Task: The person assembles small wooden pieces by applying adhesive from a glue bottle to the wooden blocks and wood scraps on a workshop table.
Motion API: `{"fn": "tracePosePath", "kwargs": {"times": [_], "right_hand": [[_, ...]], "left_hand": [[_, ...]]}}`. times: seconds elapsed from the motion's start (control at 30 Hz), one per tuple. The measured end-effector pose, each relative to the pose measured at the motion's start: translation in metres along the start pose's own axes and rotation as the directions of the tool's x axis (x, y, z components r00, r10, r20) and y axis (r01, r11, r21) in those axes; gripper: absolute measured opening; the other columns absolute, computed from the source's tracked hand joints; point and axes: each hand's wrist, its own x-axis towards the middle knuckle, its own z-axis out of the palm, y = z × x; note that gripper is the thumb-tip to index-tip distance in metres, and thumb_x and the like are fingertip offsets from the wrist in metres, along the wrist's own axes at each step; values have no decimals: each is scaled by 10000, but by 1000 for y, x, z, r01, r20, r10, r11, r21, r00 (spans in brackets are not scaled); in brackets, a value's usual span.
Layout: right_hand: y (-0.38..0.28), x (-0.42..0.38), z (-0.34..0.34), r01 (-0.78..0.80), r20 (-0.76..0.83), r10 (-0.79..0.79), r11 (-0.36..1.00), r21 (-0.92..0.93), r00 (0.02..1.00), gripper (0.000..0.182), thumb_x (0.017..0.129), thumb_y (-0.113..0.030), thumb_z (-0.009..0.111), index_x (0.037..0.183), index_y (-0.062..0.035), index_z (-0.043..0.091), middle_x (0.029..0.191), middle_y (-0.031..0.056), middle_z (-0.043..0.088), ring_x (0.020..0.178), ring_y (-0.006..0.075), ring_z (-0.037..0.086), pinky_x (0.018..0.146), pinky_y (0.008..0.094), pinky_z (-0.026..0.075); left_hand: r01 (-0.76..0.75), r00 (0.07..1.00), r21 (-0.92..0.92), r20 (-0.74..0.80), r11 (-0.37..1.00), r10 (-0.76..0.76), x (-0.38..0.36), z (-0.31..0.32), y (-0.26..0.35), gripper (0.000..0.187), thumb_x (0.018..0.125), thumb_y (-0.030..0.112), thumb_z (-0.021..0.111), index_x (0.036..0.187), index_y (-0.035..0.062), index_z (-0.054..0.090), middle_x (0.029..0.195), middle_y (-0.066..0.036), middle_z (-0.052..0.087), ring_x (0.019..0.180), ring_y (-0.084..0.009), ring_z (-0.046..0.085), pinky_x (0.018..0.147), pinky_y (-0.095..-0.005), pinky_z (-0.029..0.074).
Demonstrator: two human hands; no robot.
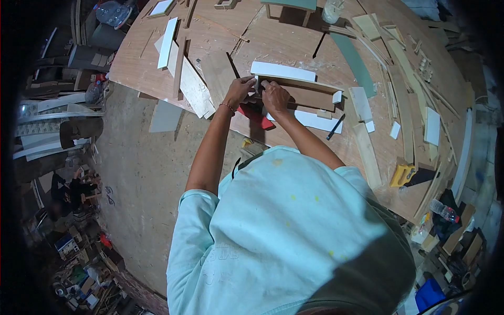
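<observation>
A long, shallow wooden box [312,97] lies on the work table, with a small white block [337,97] at its right end. At its left end, my left hand [239,90] is closed, fingertips on the box's corner by a small white piece. My right hand [275,98] reaches into that same end with curled fingers; what they pinch, if anything, is hidden. Under my wrists lies a red object [255,116], partly covered. White strips lie behind the box [283,70] and in front of it [317,121], with a dark blue pen-like tool [335,128] across the latter.
Wood offcuts and boards [218,73] cover the table [210,31] left of the box. To the right are a green curved strip [354,63], long slats and a yellow-handled saw [403,175]. A plastic container [333,11] stands at the back. Another person [71,194] sits far left.
</observation>
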Motion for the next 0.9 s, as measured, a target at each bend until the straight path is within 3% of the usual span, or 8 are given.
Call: {"fn": "tracePosePath", "kwargs": {"times": [0.07, 0.13, 0.2, 0.27, 0.57, 0.63, 0.9], "right_hand": [[-1, -1, -1, -18, 28, 19, 1000, -19, 999, 104, 724, -122, 509, 809, -98, 564, 750, 131, 560, 707, 318, 580, 563, 445, 452], [-2, -2, -2, -16, 28, 17, 1000, -10, 999, 102, 729, -123, 505, 809, -100, 564, 751, 131, 560, 711, 318, 580, 567, 444, 452], [-3, -1, -4, -13, 21, 13, 1000, -2, 1000, 101, 733, -125, 502, 809, -102, 564, 753, 131, 559, 714, 317, 579, 571, 443, 453], [-3, 0, -6, -50, 111, 56, 997, -57, 992, 252, 701, -147, 599, 951, -126, 576, 814, 106, 568, 746, 298, 579, 615, 418, 465], [-3, -1, -6, -36, 105, 40, 999, -39, 994, 245, 708, -149, 602, 947, -111, 567, 825, 111, 564, 762, 307, 574, 625, 425, 457], [-4, -2, -7, -31, 83, 33, 999, -21, 996, 243, 710, -150, 601, 945, -104, 565, 825, 112, 563, 769, 311, 571, 628, 427, 454], [0, -7, -5, -35, 43, 34, 999, 15, 998, 244, 719, -118, 567, 957, -72, 546, 842, 132, 572, 791, 312, 565, 654, 421, 448]], "left_hand": [[3, 1000, -34, 11, 999, -2, 3, -1, -3, 350, 840, 218, 491, 1139, 35, 493, 870, -108, 584, 656, -184, 608, 474, -270, 530], [13, 1000, 2, 27, 1000, -13, 5, -2, -5, 389, 863, 244, 462, 1191, 38, 433, 861, -99, 609, 602, -154, 611, 416, -194, 473], [7, 1000, 7, 22, 1000, -7, 4, -2, -5, 387, 863, 244, 462, 1189, 37, 436, 860, -98, 609, 579, -153, 606, 396, -193, 458], [0, 1000, 12, 17, 1000, 0, 3, -1, -2, 386, 863, 244, 461, 1187, 35, 439, 858, -97, 610, 556, -151, 602, 377, -191, 443], [-22, 1000, 101, -19, 995, 24, -1, 3, 0, 384, 864, 244, 454, 1175, 18, 447, 883, -134, 607, 515, -158, 590, 362, -193, 425], [-35, 998, 72, -53, 997, 39, 4, 4, -4, 359, 848, 219, 467, 1112, -22, 490, 824, -132, 592, 595, -220, 620, 417, -270, 503], [-91, 983, 215, -140, 972, 123, 19, 8, -18, 335, 847, 210, 456, 996, -86, 502, 765, -188, 592, 538, -263, 615, 411, -307, 473]]}}
